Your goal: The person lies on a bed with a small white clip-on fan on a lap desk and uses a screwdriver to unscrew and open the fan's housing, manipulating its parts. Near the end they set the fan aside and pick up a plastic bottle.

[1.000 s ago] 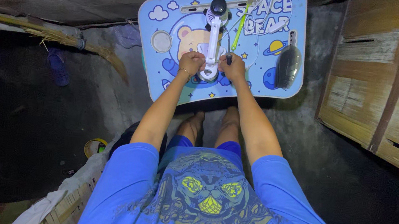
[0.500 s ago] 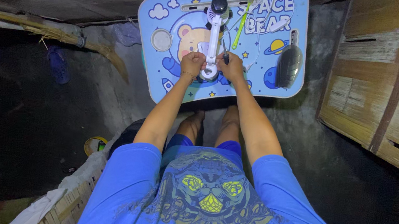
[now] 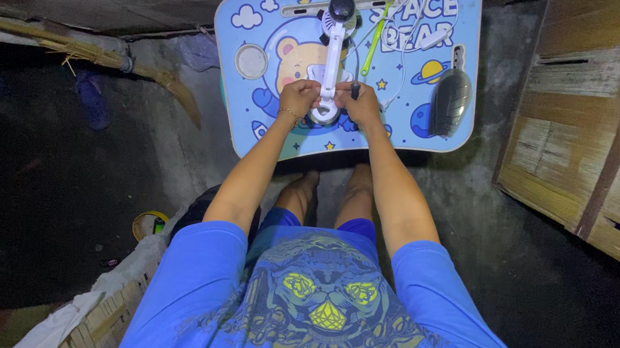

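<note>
A white hand-held device (image 3: 332, 57) with a black round head lies lengthwise on a light blue lap table (image 3: 253, 123) printed with a cartoon bear. My left hand (image 3: 298, 99) grips the near end of the device from the left. My right hand (image 3: 361, 104) holds a small dark tool against the same end from the right. A green stick (image 3: 376, 35) and a white cable (image 3: 415, 44) lie beside the device.
A dark oval cover (image 3: 452, 97) rests on the table's right side, a round white disc (image 3: 251, 61) on its left. Wooden boards (image 3: 609, 142) stand at the right. A broom (image 3: 86, 57) lies at the left, a yellow lid (image 3: 148, 224) on the dark floor.
Both hands stay at the near end of the white device. Their fingers have shifted only slightly.
</note>
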A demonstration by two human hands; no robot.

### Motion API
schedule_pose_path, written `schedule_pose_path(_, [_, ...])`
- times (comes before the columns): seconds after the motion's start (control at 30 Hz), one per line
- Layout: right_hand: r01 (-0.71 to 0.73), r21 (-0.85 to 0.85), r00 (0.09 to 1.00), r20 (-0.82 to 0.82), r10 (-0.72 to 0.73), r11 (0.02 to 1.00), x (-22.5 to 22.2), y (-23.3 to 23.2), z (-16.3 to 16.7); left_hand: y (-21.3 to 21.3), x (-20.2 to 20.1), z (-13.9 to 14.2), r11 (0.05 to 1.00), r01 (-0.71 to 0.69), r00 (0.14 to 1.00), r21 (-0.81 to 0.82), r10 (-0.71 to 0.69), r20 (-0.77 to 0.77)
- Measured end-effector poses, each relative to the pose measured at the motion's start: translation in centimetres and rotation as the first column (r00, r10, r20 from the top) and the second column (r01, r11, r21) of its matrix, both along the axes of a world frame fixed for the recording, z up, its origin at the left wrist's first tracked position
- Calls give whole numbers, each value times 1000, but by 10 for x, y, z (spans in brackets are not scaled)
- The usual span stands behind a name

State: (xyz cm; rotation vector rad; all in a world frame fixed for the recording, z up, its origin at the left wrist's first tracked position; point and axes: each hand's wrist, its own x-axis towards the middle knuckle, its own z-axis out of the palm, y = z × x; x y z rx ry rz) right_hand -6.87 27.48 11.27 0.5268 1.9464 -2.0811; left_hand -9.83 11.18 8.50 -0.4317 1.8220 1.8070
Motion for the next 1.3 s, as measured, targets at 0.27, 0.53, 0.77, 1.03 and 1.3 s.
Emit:
schedule_pose_path(0.27, [82,-2,989,121,-81,997,0,-3,4,-1,-1,-1,999,-3,1000,40,2,18])
schedule_pose_path(0.53, [107,-63,980,175,-94,992,0,-5,2,-1,-1,0,999,-12,999,53,9,45])
schedule_pose_path(0.77, [87,-166,977,208,-52,982,2,2,-1,1,0,3,998,-20,999,52,19,26])
schedule_pose_path(1.03, [194,-206,969,192,-155,959,6,-4,-4,8,6,-1,986,-151,989,63,151,10])
schedule_pose_path(1.3, [198,-252,956,265,-129,947,9,0,-6,16,15,-3,974,-223,975,47,224,-8])
